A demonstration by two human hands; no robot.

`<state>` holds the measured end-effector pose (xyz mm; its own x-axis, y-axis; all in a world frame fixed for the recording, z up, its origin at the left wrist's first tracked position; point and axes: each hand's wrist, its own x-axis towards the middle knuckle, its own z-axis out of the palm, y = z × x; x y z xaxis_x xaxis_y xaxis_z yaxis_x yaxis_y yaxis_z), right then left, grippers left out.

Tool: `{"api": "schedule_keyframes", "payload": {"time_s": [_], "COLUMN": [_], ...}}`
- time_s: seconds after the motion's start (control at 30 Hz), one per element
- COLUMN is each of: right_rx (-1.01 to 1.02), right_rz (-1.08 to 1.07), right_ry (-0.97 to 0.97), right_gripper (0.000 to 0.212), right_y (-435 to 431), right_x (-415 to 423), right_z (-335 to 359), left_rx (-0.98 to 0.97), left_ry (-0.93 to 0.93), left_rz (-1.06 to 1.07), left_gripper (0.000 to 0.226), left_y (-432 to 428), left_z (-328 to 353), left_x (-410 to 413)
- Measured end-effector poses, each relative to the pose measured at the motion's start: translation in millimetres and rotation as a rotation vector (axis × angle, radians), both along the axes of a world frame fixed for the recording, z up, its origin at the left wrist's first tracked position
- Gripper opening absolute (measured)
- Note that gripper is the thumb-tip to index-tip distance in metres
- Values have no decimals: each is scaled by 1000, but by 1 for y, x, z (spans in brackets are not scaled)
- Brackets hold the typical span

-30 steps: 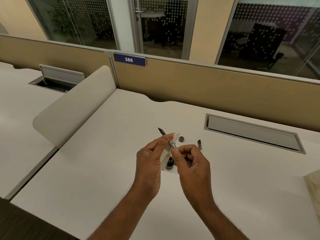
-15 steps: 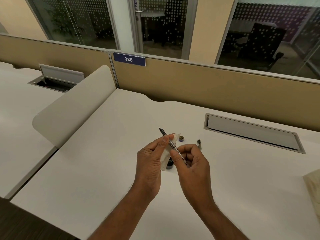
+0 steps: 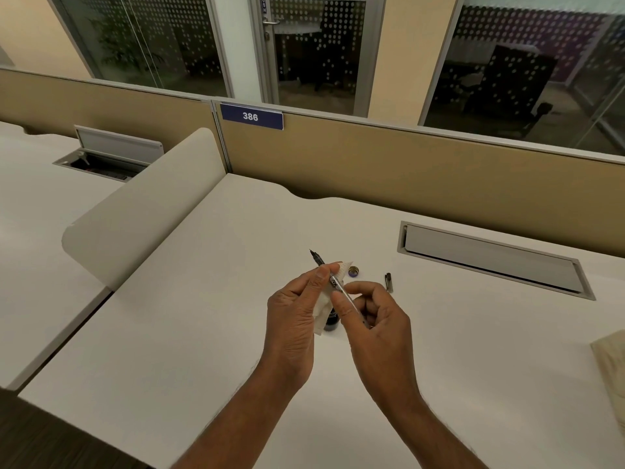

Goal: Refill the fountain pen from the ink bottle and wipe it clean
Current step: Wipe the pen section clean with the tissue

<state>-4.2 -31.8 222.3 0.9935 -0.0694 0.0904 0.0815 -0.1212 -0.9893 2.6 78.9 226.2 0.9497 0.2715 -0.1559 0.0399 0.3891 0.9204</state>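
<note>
An office desk [image 3: 203, 333] of pale laminate runs along a tan partition, where a blue plate [image 3: 251, 116] reads "386". Above the desk, the left hand [image 3: 297, 316] pinches a white tissue [image 3: 324, 299] around the fountain pen [image 3: 333, 282], whose dark nib points up and away. The right hand [image 3: 375, 319] grips the pen's lower end between thumb and curled fingers. The ink bottle [image 3: 330, 323] stands on the desk, half hidden between the hands. Beyond them lie a small round bottle cap [image 3: 353, 272] and the pen cap [image 3: 389, 281].
</note>
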Motion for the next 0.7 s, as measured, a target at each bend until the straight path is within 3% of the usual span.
{"api": "schedule_keyframes", "payload": {"time_s": [0.17, 0.4, 0.6, 0.7], "right_rx": [-3, -3, -22, -9], "right_rz": [1, -20, -8, -8], "right_ry": [8, 7, 21, 21], "right_gripper": [15, 6, 19, 7], "right_y": [0, 0, 0, -1], "right_x": [-1, 1, 1, 2], "right_z": [-2, -1, -1, 0], "left_rx": [11, 0, 22, 19], "left_ry": [-12, -3, 16, 33], "left_rz": [-16, -25, 5, 4], "left_gripper": [30, 21, 26, 23], "left_y": [-1, -2, -1, -1], "left_z": [0, -1, -5, -7], "left_x": [1, 3, 5, 6]}}
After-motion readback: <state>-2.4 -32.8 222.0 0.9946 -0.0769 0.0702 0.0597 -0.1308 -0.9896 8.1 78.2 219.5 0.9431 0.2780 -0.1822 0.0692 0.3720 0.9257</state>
